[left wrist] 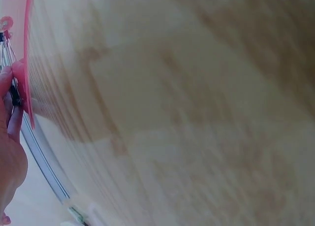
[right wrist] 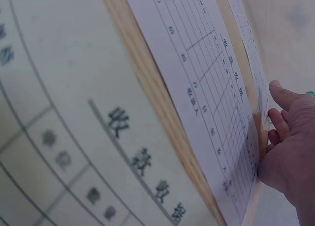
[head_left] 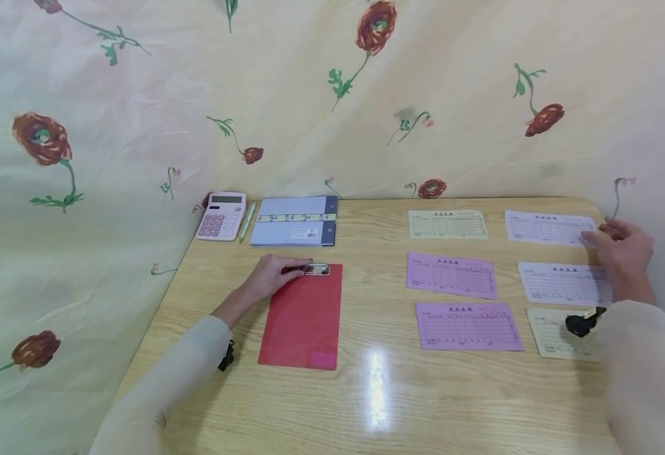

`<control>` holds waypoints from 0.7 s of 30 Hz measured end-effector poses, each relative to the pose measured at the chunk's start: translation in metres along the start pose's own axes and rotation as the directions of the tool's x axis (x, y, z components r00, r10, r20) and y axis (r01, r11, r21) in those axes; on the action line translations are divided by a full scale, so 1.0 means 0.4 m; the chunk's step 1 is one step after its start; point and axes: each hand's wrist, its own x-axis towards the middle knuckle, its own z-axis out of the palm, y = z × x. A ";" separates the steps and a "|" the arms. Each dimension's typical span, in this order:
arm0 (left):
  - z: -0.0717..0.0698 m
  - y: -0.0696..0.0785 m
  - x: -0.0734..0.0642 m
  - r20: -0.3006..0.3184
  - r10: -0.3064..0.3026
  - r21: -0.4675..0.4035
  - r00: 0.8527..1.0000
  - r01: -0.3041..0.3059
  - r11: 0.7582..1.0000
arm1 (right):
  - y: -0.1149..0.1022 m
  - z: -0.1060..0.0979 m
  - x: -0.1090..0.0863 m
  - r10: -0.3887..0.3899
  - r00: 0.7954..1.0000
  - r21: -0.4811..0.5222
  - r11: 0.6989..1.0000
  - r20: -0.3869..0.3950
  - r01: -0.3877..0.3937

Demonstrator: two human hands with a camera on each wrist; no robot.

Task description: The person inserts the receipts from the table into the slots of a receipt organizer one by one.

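At the top of a red clipboard [head_left: 304, 322] my left hand [head_left: 272, 275] pinches the metal clip [head_left: 318, 270]. The left wrist view shows thumb and fingers about the clip [left wrist: 14, 90], with the board's pink-red edge beside them. My right hand [head_left: 625, 249] is at the right end of the farthest white receipt slip [head_left: 549, 228]. Its thumb overlaps the slip's corner in the head view; the other fingers are loosely bent. In the right wrist view, a gap shows between thumb [right wrist: 281, 93] and fingers. Nearer lie a second white slip [head_left: 560, 282] and a pale green slip [head_left: 554, 335], partly covered by the right forearm.
Left of the white slips lie a pale green slip [head_left: 447, 224] and two purple slips [head_left: 452, 275]. A pink-and-white calculator [head_left: 222, 217], a pen [head_left: 248, 222] and a blue binder [head_left: 287, 234] sit at the back left. Flowered cloth [head_left: 310, 95] hangs behind the wooden table [head_left: 378, 404].
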 end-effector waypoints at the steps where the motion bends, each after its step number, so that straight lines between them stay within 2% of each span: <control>1: 0.000 0.000 0.001 -0.002 0.001 0.001 1.000 -0.001 1.000 | 0.000 0.002 0.000 0.015 1.000 0.016 1.000 -0.001 -0.015; 3: 0.000 -0.002 0.002 -0.003 0.001 -0.004 1.000 -0.001 1.000 | -0.001 0.009 0.002 0.034 0.999 0.021 0.999 -0.007 -0.034; 5: 0.001 -0.002 0.002 -0.001 -0.007 -0.001 1.000 0.007 1.000 | -0.004 0.018 0.003 0.020 1.000 -0.015 1.000 -0.021 -0.020; 10: 0.003 0.001 0.002 0.010 -0.027 0.004 1.000 0.027 1.000 | -0.013 0.034 0.011 -0.081 0.993 -0.162 0.985 -0.087 0.066; 13: 0.003 0.001 0.003 0.009 -0.024 0.011 1.000 0.024 1.000 | -0.016 0.037 0.014 -0.116 0.987 -0.206 0.974 -0.108 0.092; 21: -0.004 0.000 0.009 -0.002 0.016 0.036 1.000 -0.016 0.999 | -0.023 0.029 0.009 -0.122 0.990 -0.193 0.975 -0.076 0.106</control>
